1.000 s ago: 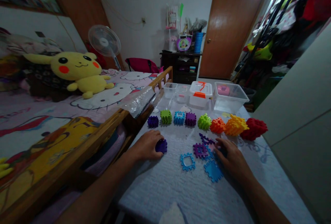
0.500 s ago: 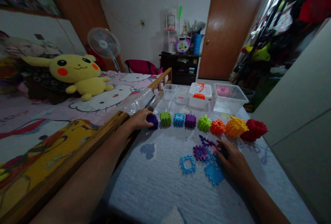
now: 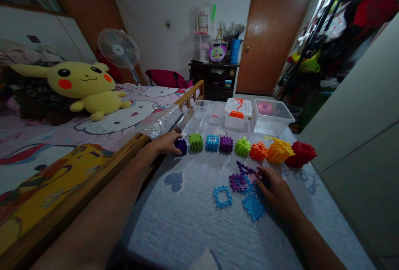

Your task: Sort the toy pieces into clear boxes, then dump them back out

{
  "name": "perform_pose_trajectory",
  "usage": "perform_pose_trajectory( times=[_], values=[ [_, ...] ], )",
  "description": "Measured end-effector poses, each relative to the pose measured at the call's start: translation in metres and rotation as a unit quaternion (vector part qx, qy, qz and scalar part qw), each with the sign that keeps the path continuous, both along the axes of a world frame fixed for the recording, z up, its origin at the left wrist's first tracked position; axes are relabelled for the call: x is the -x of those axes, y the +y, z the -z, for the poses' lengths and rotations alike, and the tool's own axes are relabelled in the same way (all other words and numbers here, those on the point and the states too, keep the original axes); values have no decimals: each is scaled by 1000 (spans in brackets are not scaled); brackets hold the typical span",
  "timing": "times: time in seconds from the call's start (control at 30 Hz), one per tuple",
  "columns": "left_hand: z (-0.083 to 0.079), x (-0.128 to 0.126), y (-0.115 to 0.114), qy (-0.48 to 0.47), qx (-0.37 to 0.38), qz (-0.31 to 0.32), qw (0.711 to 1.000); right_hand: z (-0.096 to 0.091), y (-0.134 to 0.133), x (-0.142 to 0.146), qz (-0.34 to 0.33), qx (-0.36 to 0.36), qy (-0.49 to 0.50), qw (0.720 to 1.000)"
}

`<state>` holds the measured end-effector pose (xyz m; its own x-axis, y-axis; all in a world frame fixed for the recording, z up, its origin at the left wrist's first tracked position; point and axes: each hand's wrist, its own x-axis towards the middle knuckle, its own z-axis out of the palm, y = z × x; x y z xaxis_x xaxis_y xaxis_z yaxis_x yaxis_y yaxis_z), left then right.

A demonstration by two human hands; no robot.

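Note:
A row of toothed plastic cubes runs across the white quilted table top (image 3: pixel 193 228): dark purple (image 3: pixel 181 145), green (image 3: pixel 195 142), blue (image 3: pixel 212 142), purple (image 3: pixel 226 144), lime (image 3: pixel 242 147), orange (image 3: pixel 258 151), yellow-orange (image 3: pixel 279 150) and red (image 3: pixel 301 154). My left hand (image 3: pixel 166 142) reaches to the row's left end, fingers curled round the dark purple cube. My right hand (image 3: pixel 274 189) lies flat on loose flat pieces. Beside it are a blue frame (image 3: pixel 222 196), a purple grid piece (image 3: pixel 238 182), a blue tile (image 3: pixel 253 206) and a dark purple piece (image 3: pixel 245 167).
Clear plastic boxes (image 3: pixel 271 116) and an orange-latched case (image 3: pixel 237 114) stand behind the row. A bed's wooden rail (image 3: pixel 131 153) borders the table on the left, with crumpled plastic film (image 3: pixel 162 122) over it and a yellow plush (image 3: pixel 84 85) behind. A grey panel (image 3: pixel 358 116) rises on the right.
My left hand carried a dark purple cube from the table's middle up to the left end of the row and stays on it there. The right hand has barely moved.

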<state>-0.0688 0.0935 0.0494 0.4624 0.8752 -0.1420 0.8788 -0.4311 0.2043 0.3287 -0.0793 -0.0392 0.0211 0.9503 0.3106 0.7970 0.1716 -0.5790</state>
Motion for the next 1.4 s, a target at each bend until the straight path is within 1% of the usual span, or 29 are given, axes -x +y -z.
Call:
perform_pose_trajectory(
  times=[0.07,0.13,0.23,0.27,0.33,0.43,0.5,0.57,0.7,0.83,0.93,1.03,1.1,1.2,1.3,1.4],
  values=[
    [-5,-1,-9,-8,-23,-4,1000,-4,0,0,7,6,6,1000],
    [-10,-6,-25,-24,-68,-10,997,-9,-1,-2,15,12,19,1000],
    [-11,-23,-60,-90,-149,-14,985,-16,-2,-4,21,18,28,999],
    [-8,-32,-74,-124,-158,-5,980,-18,-2,-5,22,19,25,999],
    [1,-53,-100,-178,-132,21,975,-20,-4,-7,20,23,16,999],
    [19,-87,-130,-204,-51,70,975,-22,-6,-7,5,26,13,1000],
    [27,-107,-141,-196,-21,93,976,-21,-7,-7,-10,22,12,1000],
    [32,-124,-145,-184,-15,114,976,-20,-8,-5,-22,17,7,1000],
    [35,-149,-140,-168,-29,137,976,-17,-8,0,-37,9,-10,999],
    [44,-168,-131,-143,-8,138,980,-14,-8,3,-34,-1,-18,999],
    [52,-176,-129,-143,0,125,982,-12,-7,4,-35,-1,-21,999],
    [54,-176,-129,-154,-1,113,982,-11,-6,3,-35,2,-21,999],
    [48,-172,-125,-167,-4,107,980,-10,-5,4,-33,4,-18,999],
    [31,-164,-107,-201,-35,90,975,-10,-4,4,-34,7,-11,999],
    [12,-159,-77,-228,-82,75,967,-10,-3,4,-30,6,-3,1000],
    [2,-160,-43,-200,-88,57,974,-9,-2,3,-29,7,5,1000]
  ],
)
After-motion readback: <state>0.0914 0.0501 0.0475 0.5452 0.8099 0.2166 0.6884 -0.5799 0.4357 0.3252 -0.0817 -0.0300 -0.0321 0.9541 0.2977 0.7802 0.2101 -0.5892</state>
